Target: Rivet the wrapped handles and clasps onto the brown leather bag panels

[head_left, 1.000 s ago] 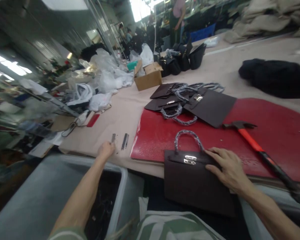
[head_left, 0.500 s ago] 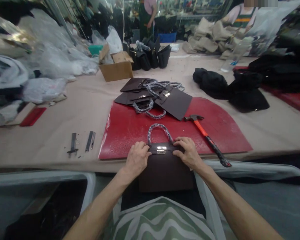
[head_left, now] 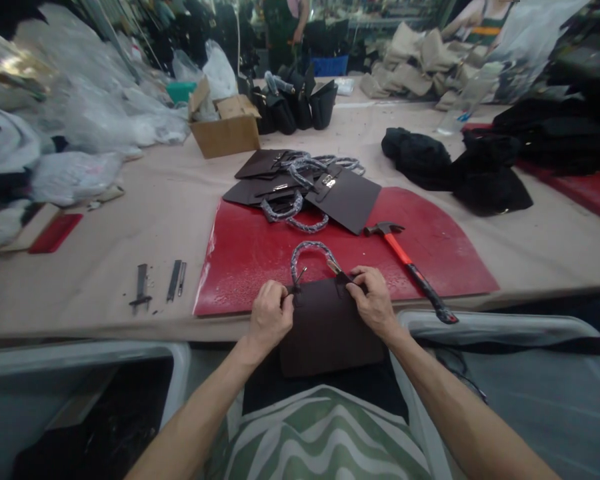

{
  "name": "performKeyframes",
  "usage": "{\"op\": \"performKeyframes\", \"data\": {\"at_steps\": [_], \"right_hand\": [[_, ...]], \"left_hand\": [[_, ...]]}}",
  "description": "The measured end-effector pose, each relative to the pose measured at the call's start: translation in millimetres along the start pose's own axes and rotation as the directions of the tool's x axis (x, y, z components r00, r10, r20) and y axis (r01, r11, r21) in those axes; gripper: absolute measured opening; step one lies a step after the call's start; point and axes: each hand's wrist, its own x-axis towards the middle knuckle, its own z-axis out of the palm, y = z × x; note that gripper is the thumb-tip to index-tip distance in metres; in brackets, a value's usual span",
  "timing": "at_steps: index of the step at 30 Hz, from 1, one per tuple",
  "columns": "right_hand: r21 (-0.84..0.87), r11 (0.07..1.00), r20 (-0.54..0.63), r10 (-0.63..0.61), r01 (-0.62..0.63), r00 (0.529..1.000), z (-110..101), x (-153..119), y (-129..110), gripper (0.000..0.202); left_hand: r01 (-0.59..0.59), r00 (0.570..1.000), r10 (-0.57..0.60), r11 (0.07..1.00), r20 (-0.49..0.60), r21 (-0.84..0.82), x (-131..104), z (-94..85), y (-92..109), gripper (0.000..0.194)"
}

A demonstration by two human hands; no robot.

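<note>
A dark brown handbag panel (head_left: pixel 330 327) hangs over the table's front edge, its plastic-wrapped handle (head_left: pixel 312 247) standing up over the red board. My left hand (head_left: pixel 271 317) is closed in a pinch at the panel's upper left corner. At the upper right, my right hand (head_left: pixel 373 300) pinches a dark strap piece. Metal clasp parts (head_left: pixel 334 267) stick up between the hands, apart from each other. Behind lies a heap of similar brown panels (head_left: pixel 347 200) with wrapped handles. A claw hammer (head_left: pixel 413 270) with an orange and black grip rests right of my right hand.
The red board (head_left: pixel 250 267) lies on the cloth-covered table (head_left: pixel 145 220). Small metal tools (head_left: pixel 174 280) are at the left. A cardboard box (head_left: pixel 225 137), black bags (head_left: pixel 300 107) and black cloth pieces (head_left: pixel 420 160) sit farther back. Grey bins (head_left: pixel 180 380) flank my lap.
The clasp pieces lay flat together across the panel's top; now they are apart and raised. My hands have drawn the strap ends outward. The whole view has shifted slightly.
</note>
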Motion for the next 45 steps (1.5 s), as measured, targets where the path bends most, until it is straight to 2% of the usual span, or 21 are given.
{"op": "performKeyframes", "data": {"at_steps": [4,6,8,10,13,15,16,19,22,23,27,33,37,39,41,43,45], "right_hand": [[-0.049,0.997,-0.106,0.053,-0.058,0.993,11,-2,-4,0.01],[-0.07,0.996,-0.096,0.052,-0.059,0.994,16,-1,-6,0.01],[-0.088,0.995,-0.069,0.046,-0.052,0.997,18,0,-8,0.01],[-0.106,0.993,-0.051,0.045,-0.05,0.998,19,0,-11,0.01],[-0.126,0.99,-0.043,0.052,-0.057,0.998,19,0,-15,0.007],[-0.114,0.992,-0.044,0.052,-0.057,0.998,16,0,-20,0.004],[-0.115,0.992,-0.042,0.038,-0.042,0.998,14,0,-22,0.012],[-0.18,0.979,0.038,-0.094,0.1,0.995,5,0,-27,0.038],[-0.187,0.926,0.233,-0.283,0.328,0.931,3,2,-19,0.04],[-0.19,0.906,0.238,-0.332,0.379,0.913,6,3,-15,0.043],[-0.187,0.878,0.238,-0.394,0.44,0.888,20,7,-8,0.053],[-0.294,0.865,0.174,-0.369,0.406,0.913,31,5,-25,0.055],[-0.283,0.849,0.199,-0.403,0.446,0.893,30,7,-21,0.058],[-0.259,0.843,0.228,-0.421,0.472,0.878,28,8,-16,0.06],[-0.249,0.844,0.242,-0.421,0.475,0.874,28,8,-11,0.061],[-0.249,0.848,0.248,-0.41,0.467,0.878,28,7,-8,0.061],[-0.251,0.854,0.255,-0.396,0.456,0.882,30,7,-8,0.061]], "left_hand": [[0.164,0.977,-0.151,0.984,-0.15,0.076,-3,12.2,10,0.014],[0.266,0.953,-0.243,0.957,-0.179,0.114,1,15.2,13,0.013],[0.318,0.94,-0.294,0.938,-0.174,0.135,5,15.4,14,0.011],[0.276,0.958,-0.262,0.952,-0.115,0.13,7,13.2,12,0.01],[0.154,0.988,-0.152,0.985,-0.023,0.075,8,8.7,7,0.011],[0.122,0.993,-0.121,0.99,-0.014,0.068,7,6.6,5,0.009],[0.111,0.994,-0.11,0.99,-0.018,0.083,6,5.9,6,0.008],[0.048,0.999,-0.046,0.985,-0.017,0.168,6,5.0,9,0.004],[0.0,1.0,-0.001,0.972,0.005,0.236,10,5.1,6,0.003],[-0.006,1.0,0.003,0.969,0.014,0.248,11,4.8,4,0.003],[-0.057,0.998,0.045,0.957,0.049,0.285,14,1.0,-7,0.008],[-0.065,0.998,0.067,0.957,0.002,0.283,5,-0.2,-12,0.011],[-0.014,0.998,0.025,0.983,-0.059,0.181,3,2.5,-9,0.012],[0.056,0.994,-0.05,0.997,-0.101,0.057,7,-6.4,-12,0.012],[0.143,0.979,-0.143,0.99,-0.146,-0.011,16,-27.1,-25,0.013],[0.256,0.951,-0.242,0.965,-0.193,0.052,27,-58.3,-49,0.014],[0.423,0.901,-0.38,0.877,-0.208,0.229,37,-93.7,-82,0.012]]}}
